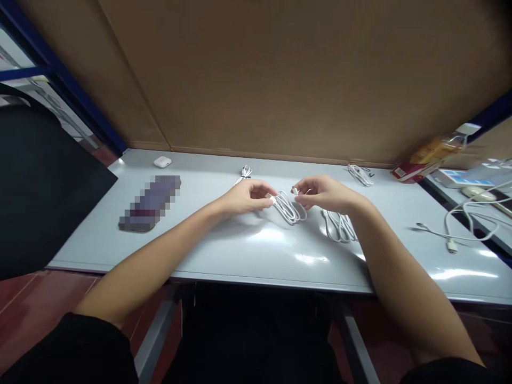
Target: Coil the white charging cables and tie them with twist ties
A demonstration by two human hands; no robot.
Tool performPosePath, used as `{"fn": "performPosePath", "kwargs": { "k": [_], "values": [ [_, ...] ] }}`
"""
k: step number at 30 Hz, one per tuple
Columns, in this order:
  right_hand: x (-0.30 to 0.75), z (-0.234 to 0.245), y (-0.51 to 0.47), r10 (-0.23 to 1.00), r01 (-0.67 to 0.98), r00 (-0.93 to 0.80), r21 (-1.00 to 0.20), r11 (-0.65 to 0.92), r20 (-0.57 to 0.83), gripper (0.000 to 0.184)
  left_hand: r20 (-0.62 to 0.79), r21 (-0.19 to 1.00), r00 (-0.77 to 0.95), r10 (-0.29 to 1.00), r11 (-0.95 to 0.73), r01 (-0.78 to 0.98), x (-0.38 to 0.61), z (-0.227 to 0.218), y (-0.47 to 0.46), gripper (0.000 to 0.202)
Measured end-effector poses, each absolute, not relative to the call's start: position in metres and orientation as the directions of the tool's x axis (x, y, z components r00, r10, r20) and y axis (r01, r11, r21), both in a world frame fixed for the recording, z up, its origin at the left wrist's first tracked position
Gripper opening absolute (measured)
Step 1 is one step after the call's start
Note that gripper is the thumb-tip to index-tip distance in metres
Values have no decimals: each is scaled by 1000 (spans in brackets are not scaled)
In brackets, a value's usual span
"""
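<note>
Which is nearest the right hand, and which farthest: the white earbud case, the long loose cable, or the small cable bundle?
From the right hand:
1. Small cable bundle, back edge, just ahead.
2. Long loose cable, toward the right.
3. White earbud case, far left.

No legible words or numbers anywhere, even the print on the red and yellow packet (430,159) too blurred to read.

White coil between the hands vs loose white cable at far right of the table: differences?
The white coiled cable sits in tight loops; the white loose cable sprawls in wide, open curves. The coiled cable has its ends pinched by the left hand and right hand; the loose cable is touched by neither. Shared: both are thin white cords.
</note>
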State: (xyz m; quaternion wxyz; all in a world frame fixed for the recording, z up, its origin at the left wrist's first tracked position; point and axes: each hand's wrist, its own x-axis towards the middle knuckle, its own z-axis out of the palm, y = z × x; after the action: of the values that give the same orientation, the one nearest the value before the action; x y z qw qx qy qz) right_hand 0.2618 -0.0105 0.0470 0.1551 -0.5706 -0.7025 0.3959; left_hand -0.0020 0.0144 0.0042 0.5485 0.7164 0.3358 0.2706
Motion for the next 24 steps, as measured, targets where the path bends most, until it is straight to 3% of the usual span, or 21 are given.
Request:
{"fn": "performPosePath", "kwargs": {
  "k": [4,8,11,17,24],
  "values": [
    [257,39,-9,902,459,-395,-888,29,-175,30,-5,998,601,799,-36,57,2,-5,16,30],
    [246,24,-7,875,376,-445,-927,-10,-191,32,-30,987,657,753,125,-99,7,-14,15,32],
    [241,16,-5,884,345,-415,-936,-64,-214,32,-55,977,667,743,177,-117,10,-18,12,34],
    [239,11,-5,900,299,-389,-951,-79,-197,37,-125,979,544,830,192,-67,13,-18,9,60],
    [240,4,-2,887,286,-430,-957,-43,-168,33,-77,997,480,874,73,25,15,-18,9,44]
  ]
}}
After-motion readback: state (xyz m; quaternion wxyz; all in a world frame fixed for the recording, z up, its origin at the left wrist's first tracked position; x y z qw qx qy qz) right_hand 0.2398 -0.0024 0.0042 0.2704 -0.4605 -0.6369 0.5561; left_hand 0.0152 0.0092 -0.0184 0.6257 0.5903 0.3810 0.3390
